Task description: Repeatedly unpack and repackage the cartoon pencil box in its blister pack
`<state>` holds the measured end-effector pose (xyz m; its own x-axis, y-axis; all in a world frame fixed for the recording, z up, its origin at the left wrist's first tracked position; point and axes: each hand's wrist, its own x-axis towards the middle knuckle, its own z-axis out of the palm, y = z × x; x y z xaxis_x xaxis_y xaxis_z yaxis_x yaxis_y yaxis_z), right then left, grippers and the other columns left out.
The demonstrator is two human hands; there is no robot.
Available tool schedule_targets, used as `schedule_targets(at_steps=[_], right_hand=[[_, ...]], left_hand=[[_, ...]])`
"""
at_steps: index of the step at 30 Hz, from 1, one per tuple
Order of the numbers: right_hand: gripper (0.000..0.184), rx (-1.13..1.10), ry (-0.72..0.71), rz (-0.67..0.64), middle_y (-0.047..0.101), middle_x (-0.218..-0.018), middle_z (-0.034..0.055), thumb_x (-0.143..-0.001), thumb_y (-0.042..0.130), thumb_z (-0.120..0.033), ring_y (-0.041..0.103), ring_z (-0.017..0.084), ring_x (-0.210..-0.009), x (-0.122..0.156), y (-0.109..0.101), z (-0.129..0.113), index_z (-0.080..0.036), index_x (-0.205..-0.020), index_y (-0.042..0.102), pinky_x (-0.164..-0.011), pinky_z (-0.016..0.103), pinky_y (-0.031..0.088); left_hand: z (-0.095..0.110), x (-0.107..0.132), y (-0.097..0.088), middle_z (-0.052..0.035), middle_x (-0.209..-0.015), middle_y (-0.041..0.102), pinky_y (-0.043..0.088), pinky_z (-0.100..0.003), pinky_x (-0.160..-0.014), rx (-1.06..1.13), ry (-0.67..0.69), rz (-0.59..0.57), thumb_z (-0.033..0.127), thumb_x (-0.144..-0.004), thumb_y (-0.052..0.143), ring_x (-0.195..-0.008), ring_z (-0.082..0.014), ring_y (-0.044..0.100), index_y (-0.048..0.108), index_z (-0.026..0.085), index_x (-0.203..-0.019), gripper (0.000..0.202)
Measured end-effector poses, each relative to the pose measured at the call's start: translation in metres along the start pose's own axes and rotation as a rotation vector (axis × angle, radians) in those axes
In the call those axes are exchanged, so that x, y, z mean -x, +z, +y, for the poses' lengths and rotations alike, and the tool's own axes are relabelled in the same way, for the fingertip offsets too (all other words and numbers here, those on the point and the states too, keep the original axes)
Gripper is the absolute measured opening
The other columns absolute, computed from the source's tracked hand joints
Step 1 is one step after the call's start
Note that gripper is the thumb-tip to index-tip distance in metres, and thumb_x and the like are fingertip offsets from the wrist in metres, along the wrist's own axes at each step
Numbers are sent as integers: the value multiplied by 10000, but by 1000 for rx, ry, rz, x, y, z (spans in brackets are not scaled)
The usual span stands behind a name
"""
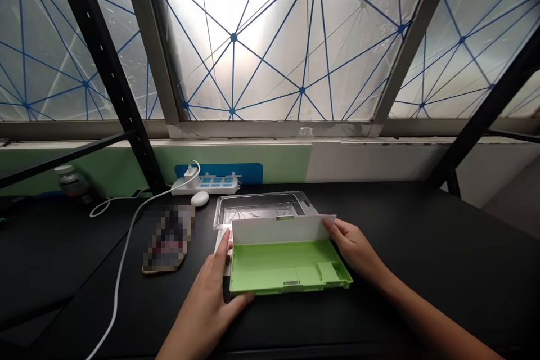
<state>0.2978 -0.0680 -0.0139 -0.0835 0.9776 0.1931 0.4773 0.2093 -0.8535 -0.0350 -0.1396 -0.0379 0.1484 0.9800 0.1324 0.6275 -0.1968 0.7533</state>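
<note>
A shallow light-green pencil case (280,261) lies with its lid (274,232) raised at the back, the inside of the lid pale white. Nothing lies in the green tray, which has a small raised flap at its right end. My left hand (213,284) grips the case's left end, thumb along the front edge and fingers behind the side. At the lid's upper right corner, my right hand (352,244) pinches the edge between thumb and fingers. Just behind the case is a clear plastic package (261,202), partly covered by the lid. A printed card shows beside my left fingers.
A blurred-out flat object (171,242) lies left of the case, near a small white rounded case (199,198). A white power strip (217,183) stands by the wall, its white cable (122,261) running across the black table (422,247). Far left is a bottle (72,181).
</note>
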Motion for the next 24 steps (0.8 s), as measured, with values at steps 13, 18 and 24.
schedule_targets(at_steps=[13, 18, 24], right_hand=[[586, 140, -176, -215, 606, -1438, 81, -826, 685, -626, 557, 365, -1312, 37, -17, 2, -311, -1320, 659, -1087, 500, 461], [693, 237, -144, -199, 618, -1417, 93, -729, 802, -578, 585, 359, -1276, 37, -12, 5, -298, -1340, 634, -1065, 489, 483], [574, 284, -85, -93, 740, -1154, 124, -825, 596, -683, 688, 373, -1039, 27, -4, 8, -237, -1175, 688, -875, 504, 558]], left_hand=[[5, 1, -3, -124, -1539, 443, 360, -504, -1150, -5, -45, 23, 518, -953, 538, -1427, -310, 426, 182, 299, -1588, 760], [4, -1, -4, -118, -1434, 540, 406, -508, -1107, -23, -42, 25, 576, -991, 422, -1338, -314, 511, 461, 271, -1445, 549], [2, -5, -2, -102, -1386, 579, 421, -474, -1098, -34, 13, 51, 548, -1001, 436, -1323, -305, 507, 522, 272, -1395, 488]])
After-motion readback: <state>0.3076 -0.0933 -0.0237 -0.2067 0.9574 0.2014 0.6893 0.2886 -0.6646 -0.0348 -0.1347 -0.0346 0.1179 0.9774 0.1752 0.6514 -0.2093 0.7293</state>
